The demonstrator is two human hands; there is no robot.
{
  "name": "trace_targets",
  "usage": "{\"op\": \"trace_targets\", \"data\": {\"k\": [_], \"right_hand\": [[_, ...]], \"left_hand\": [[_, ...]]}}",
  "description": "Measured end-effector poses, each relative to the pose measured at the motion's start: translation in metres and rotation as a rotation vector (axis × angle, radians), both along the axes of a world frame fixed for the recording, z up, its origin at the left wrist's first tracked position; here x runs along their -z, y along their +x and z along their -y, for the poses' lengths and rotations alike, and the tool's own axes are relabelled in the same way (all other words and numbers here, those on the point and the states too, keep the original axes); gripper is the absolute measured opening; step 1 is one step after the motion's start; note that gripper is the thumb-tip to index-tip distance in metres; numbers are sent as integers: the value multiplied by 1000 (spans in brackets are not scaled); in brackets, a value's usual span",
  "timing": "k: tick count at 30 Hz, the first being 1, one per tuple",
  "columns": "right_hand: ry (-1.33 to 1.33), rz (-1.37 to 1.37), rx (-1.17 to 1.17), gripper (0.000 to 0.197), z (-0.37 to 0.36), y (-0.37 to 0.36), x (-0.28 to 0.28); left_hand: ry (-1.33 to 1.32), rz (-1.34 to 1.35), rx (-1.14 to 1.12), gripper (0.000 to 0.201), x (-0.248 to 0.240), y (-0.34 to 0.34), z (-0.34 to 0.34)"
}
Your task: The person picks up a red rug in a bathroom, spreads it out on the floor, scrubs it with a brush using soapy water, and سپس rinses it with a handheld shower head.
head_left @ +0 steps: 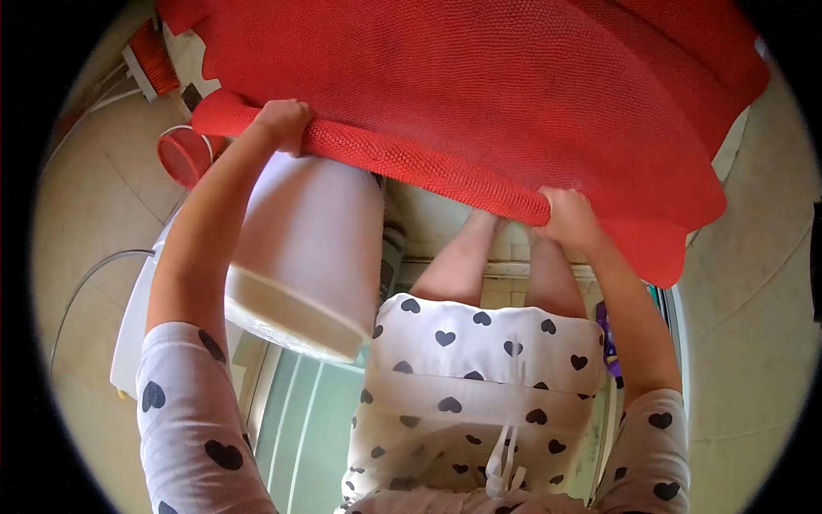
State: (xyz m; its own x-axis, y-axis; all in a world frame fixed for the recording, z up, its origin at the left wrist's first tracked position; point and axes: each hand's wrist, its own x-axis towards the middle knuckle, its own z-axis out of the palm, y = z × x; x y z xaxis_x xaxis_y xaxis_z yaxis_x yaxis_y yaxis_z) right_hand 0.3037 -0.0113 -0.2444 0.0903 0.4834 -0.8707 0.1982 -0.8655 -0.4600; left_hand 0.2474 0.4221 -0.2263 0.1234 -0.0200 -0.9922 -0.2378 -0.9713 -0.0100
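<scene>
Head view: a red textured mat (479,94) is held up by both hands ahead of the person, filling the upper part of the view; its near edge, rolled or folded into a thick band, slopes down from left to right. This band is gripped toward its left end by the clenched fingers of the left hand (288,126) and toward its right end by those of the right hand (568,218); the fingertips are largely hidden. Beneath the band, bare legs (458,265) are seen below a white garment (467,351) printed with dark hearts. A white box-shaped object (317,210) is placed between the left forearm and the legs. Beyond that forearm, a red bucket (181,160) and an orange-bristled broom (157,62) are shown near the mat's left edge.
</scene>
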Motion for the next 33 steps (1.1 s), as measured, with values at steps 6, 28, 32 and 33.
{"op": "trace_targets", "data": {"k": [6, 28, 32, 33], "right_hand": [[-199, -806, -29, 69, -28, 55, 49], [-408, -785, 217, 83, -9, 5, 84], [-83, -24, 224, 84, 0, -36, 59], [162, 405, 201, 83, 3, -44, 46]], "left_hand": [[-20, -657, 85, 58, 66, 5, -35], [-413, 352, 50, 61, 75, -36, 163], [-377, 163, -52, 57, 81, -21, 168], [-365, 110, -68, 59, 88, -17, 167]]}}
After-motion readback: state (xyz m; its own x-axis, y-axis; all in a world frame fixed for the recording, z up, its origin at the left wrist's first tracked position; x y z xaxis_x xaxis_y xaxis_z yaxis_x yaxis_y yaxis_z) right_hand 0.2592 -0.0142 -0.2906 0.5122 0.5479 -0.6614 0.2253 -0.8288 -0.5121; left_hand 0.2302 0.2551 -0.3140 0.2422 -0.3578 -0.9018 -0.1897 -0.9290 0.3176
